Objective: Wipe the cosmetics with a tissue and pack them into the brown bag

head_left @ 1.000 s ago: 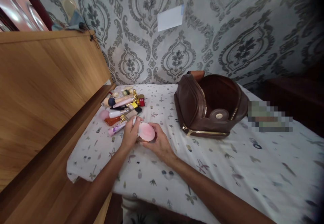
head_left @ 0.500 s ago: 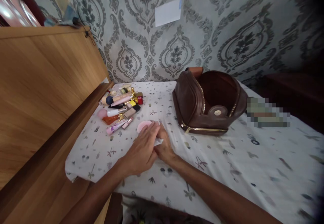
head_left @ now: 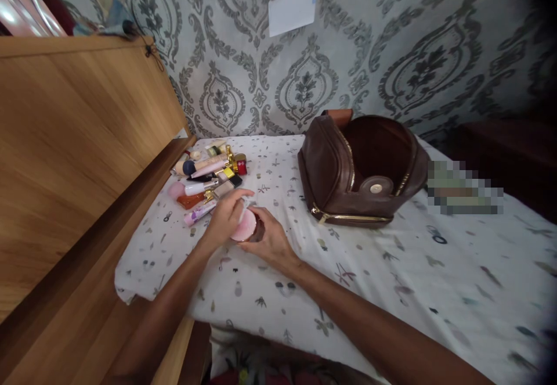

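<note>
Low over the cloth, my right hand (head_left: 273, 241) grips a round pink compact (head_left: 243, 226) from its right side, thumb below and fingers above. The compact's pink round face is turned up, and a darker part shows along its right edge. My left hand (head_left: 225, 218) is closed on a thin white tissue (head_left: 246, 201), which touches the compact's upper edge. The left fingertips are partly hidden by the tissue. Just beyond my left hand lies a pile of makeup (head_left: 204, 170), with brushes, tubes and small cases.
A brown handbag (head_left: 324, 158) stands unzipped and wide open at the right of the patterned cloth (head_left: 374, 292). Beyond it lies a pixelated patch (head_left: 463, 190). A wooden panel (head_left: 87, 100) rises along the left, and the papered wall (head_left: 261, 83) is behind.
My hands have parted from an overlapping hold and shifted slightly up and left. The compact has turned so more of its pink face shows. The tissue has moved to its upper edge.
</note>
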A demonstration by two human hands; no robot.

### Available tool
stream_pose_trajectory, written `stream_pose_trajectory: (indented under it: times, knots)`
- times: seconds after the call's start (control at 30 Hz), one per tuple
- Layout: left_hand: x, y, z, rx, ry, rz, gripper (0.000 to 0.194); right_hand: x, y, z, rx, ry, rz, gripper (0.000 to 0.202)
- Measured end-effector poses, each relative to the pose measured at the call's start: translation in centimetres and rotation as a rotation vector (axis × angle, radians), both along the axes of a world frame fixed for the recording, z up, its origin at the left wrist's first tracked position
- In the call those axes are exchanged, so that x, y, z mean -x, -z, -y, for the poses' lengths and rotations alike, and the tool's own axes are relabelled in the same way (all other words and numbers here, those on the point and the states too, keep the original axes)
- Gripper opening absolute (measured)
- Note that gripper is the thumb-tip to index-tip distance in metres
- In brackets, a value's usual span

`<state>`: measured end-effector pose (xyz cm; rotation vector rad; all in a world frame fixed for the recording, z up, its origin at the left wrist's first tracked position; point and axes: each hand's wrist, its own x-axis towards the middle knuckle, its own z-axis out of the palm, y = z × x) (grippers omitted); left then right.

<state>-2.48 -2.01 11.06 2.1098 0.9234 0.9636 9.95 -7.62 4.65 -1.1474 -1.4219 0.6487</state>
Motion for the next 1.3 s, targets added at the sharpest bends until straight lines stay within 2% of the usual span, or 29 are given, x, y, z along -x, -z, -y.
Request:
stream_pose_trajectory:
  times: [0.07,0.2,0.3,0.43,0.53,0.63,0.73,0.83,0.93,1.0,1.13,1.23,1.3]
  knots:
    - [0.1,0.8,-0.6,0.172,-0.076,0.158,0.024,0.1,0.0,0.0,0.032,-0.037,-0.133,0.067]
    - [-0.6,2.1,-0.5,0.577,-0.278,0.627,0.021,0.4,-0.2,0.0,0.107,-0.089,-0.386,0.071]
    - [-1.7,2.0,0.5,0.745,-0.363,0.865,0.016,0.4,-0.6,0.1,0.109,-0.006,-0.400,0.071]
    - [-2.9,1.1,2.6,0.926,-0.363,0.943,0.019,-0.1,-0.8,0.2,0.050,0.207,-0.240,0.070]
    - [-3.2,0.7,3.9,1.033,-0.251,0.909,0.027,-0.4,-0.6,0.2,0.028,0.301,-0.140,0.070]
    - [-2.7,0.6,3.8,0.999,-0.243,0.865,0.026,-0.4,-0.5,0.5,0.007,0.270,-0.044,0.075]
    - [-1.5,0.4,2.3,0.918,-0.331,0.811,0.027,-0.3,-0.9,0.9,-0.047,0.162,0.023,0.080]
    - [0.0,0.2,0.9,0.846,-0.370,0.702,0.032,-0.6,-1.4,1.1,-0.100,0.080,0.017,0.071]
    - [1.0,0.4,0.4,0.750,-0.321,0.583,0.034,-0.9,-1.6,0.8,-0.045,0.004,-0.021,0.062]
    - [1.2,0.8,0.3,0.698,-0.305,0.567,0.033,-0.9,-1.6,0.6,0.038,-0.074,-0.100,0.056]
    - [1.2,1.4,0.1,0.648,-0.341,0.593,0.034,-0.2,-1.6,0.5,0.178,-0.204,-0.431,0.049]
    - [0.7,1.2,0.6,0.539,-0.389,0.507,0.035,0.1,-1.6,0.5,0.250,-0.183,-0.607,0.045]
    - [0.3,1.0,1.4,0.376,-0.383,0.347,0.034,0.1,-1.5,0.4,0.267,-0.149,-0.696,0.043]
